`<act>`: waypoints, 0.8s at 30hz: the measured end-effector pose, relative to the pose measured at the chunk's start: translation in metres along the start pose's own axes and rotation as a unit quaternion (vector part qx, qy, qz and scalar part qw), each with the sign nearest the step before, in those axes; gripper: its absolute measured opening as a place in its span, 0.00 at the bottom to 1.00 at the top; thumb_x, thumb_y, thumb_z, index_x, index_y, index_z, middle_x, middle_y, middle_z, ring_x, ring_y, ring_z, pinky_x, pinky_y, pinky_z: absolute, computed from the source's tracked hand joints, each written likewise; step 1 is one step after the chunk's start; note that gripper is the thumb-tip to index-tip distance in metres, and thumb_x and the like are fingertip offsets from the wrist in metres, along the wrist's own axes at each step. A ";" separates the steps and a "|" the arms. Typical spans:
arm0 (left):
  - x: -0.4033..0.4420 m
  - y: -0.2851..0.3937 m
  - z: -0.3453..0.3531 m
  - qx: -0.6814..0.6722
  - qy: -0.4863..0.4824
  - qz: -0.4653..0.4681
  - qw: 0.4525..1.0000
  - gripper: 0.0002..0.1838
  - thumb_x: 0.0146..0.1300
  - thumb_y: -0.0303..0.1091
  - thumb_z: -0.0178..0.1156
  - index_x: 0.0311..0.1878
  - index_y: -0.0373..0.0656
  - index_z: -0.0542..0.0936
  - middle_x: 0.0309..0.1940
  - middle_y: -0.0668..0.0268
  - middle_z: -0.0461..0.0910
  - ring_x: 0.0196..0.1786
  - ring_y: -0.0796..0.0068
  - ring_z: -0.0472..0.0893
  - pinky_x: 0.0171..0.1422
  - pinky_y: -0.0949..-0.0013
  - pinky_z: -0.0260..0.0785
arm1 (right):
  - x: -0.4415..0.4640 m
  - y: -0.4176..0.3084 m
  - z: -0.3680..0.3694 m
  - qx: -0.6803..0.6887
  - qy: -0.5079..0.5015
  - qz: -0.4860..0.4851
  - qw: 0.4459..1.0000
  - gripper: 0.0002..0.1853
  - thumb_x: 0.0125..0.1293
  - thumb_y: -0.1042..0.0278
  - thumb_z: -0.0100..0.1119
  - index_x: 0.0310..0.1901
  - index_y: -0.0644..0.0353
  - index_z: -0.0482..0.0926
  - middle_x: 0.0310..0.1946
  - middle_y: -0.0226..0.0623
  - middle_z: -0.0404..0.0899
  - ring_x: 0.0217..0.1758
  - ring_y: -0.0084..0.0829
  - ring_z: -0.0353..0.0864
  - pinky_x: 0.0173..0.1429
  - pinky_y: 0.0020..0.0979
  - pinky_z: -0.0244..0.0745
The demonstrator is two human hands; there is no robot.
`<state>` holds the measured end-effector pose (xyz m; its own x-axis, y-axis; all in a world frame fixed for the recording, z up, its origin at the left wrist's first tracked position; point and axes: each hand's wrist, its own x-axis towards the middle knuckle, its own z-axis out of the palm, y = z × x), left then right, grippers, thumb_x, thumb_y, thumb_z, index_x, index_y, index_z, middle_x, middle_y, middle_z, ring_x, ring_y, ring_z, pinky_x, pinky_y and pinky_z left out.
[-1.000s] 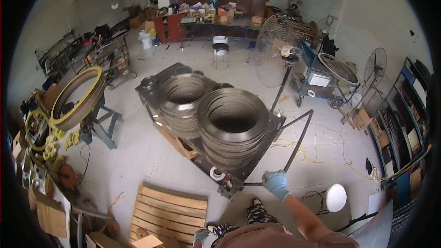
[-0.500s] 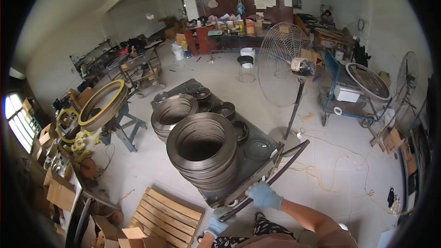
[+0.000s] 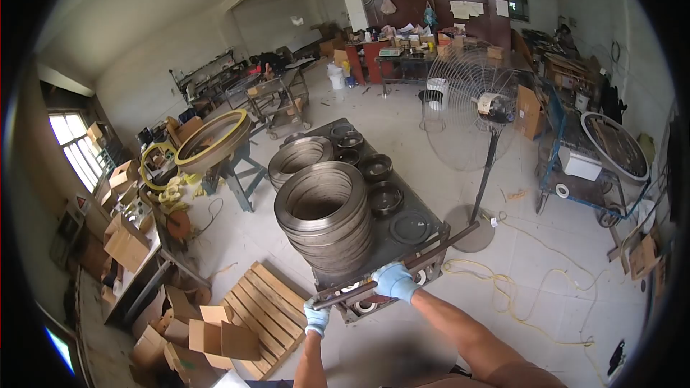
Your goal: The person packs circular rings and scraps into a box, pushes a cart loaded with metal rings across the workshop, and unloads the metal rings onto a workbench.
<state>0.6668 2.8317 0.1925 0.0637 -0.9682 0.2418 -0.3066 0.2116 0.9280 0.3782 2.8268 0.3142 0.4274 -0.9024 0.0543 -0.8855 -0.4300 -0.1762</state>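
Note:
My left hand (image 3: 315, 317), in a light blue glove, is wrapped round the left end of a dark handle bar (image 3: 445, 240). Further along the same bar, my right hand (image 3: 394, 282) grips it, also gloved. The bar crosses the near end of a dark flat cart (image 3: 418, 206). Tall stacks of grey metal rings (image 3: 327, 233) stand on the cart's left side. Along its right side lie several dark round parts, among them a shallow dish (image 3: 385, 198) and a flat disc (image 3: 410, 227).
A wooden pallet (image 3: 267, 314) and open cardboard boxes (image 3: 223, 338) lie left of the cart. A large standing fan (image 3: 492, 111) is close on the right, with a yellow cord (image 3: 514, 294) across the floor. A large yellow-edged ring (image 3: 212, 141) rests on a stand at left.
The bar and both hands have moved up in view, away from my body. The bar lies lower over the cart's end. My view has shifted, and the room appears further right.

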 end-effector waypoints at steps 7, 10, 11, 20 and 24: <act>-0.057 0.024 0.023 -0.050 0.050 -0.030 0.997 0.12 0.54 0.21 0.71 0.23 0.41 0.76 0.21 0.77 0.71 0.28 0.86 0.67 0.33 0.77 0.65 | -0.049 0.000 0.004 -0.039 -0.028 0.002 0.999 0.19 0.54 0.47 0.60 0.40 0.50 0.86 0.38 0.39 0.87 0.43 0.40 0.86 0.51 0.44 0.77; -0.083 0.069 0.032 -0.121 0.064 -0.088 0.987 0.13 0.55 0.24 0.72 0.23 0.41 0.75 0.20 0.77 0.72 0.27 0.86 0.67 0.32 0.76 0.64 | -0.075 -0.001 0.004 -0.059 -0.018 0.003 0.998 0.20 0.52 0.47 0.65 0.41 0.51 0.84 0.39 0.37 0.86 0.44 0.40 0.85 0.55 0.44 0.75; -0.090 0.075 0.035 -0.120 0.073 -0.051 0.989 0.13 0.56 0.25 0.72 0.23 0.41 0.75 0.20 0.76 0.72 0.27 0.86 0.67 0.32 0.76 0.64 | -0.084 0.000 0.005 -0.060 -0.020 0.002 0.998 0.20 0.52 0.47 0.65 0.41 0.51 0.84 0.39 0.37 0.86 0.44 0.40 0.85 0.55 0.44 0.75; -0.163 0.082 0.063 -0.067 0.081 -0.064 0.992 0.11 0.60 0.30 0.70 0.27 0.39 0.77 0.21 0.72 0.74 0.28 0.84 0.68 0.33 0.72 0.65 | -0.157 0.008 -0.004 -0.091 0.009 -0.042 0.995 0.16 0.48 0.49 0.67 0.34 0.50 0.80 0.32 0.35 0.82 0.38 0.37 0.83 0.45 0.42 0.73; -0.195 0.093 0.079 -0.103 0.105 -0.048 0.988 0.11 0.60 0.30 0.69 0.27 0.38 0.76 0.21 0.72 0.74 0.28 0.83 0.67 0.34 0.72 0.66 | -0.187 0.017 -0.001 -0.078 0.042 -0.069 0.994 0.16 0.46 0.50 0.68 0.32 0.49 0.79 0.28 0.32 0.80 0.34 0.34 0.82 0.42 0.40 0.73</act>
<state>0.5513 3.0295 0.2094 0.2855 -0.9406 0.1838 -0.0910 0.1643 0.9822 0.2831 2.9882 0.3016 0.5350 -0.8313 0.1505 -0.8403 -0.5420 -0.0064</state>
